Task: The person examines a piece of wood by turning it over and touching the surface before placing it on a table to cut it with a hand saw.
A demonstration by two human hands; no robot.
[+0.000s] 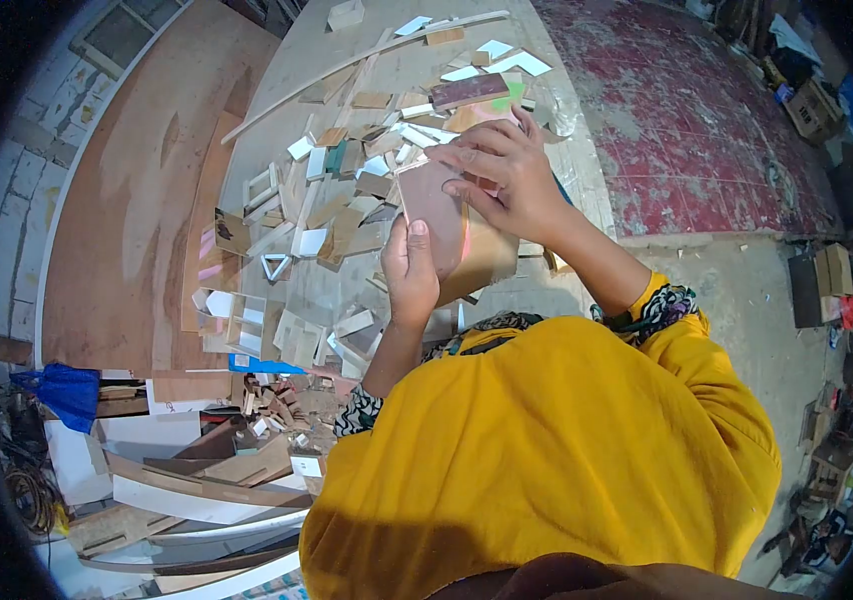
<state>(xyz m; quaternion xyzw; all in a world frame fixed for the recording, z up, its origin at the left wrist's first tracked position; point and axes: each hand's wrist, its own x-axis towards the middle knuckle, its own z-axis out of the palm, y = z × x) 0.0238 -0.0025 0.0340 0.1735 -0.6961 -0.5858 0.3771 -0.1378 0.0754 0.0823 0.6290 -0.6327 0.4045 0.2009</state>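
Observation:
A flat brownish-grey panel (431,215) with a pale edge is tilted up in front of my body, over the worktable. My left hand (413,270) grips its lower left side, the thumb lying on its face. At its upper right, my right hand (512,180) has its fingers spread, with the fingertips near or on the panel's edge; whether they press on it is unclear. Under and behind the panel is a larger tan block (490,262). A dark reddish-brown piece (471,91) lies just beyond my right hand, beside a bright green patch (509,97).
Many wood and white offcuts (347,215) are scattered over the worktable (572,150). A long thin strip (347,65) crosses its far part. A brown board (127,190) stands at the left, above a blue bag (62,395) and stacked curved boards (207,500). Boxes (832,270) are at the right.

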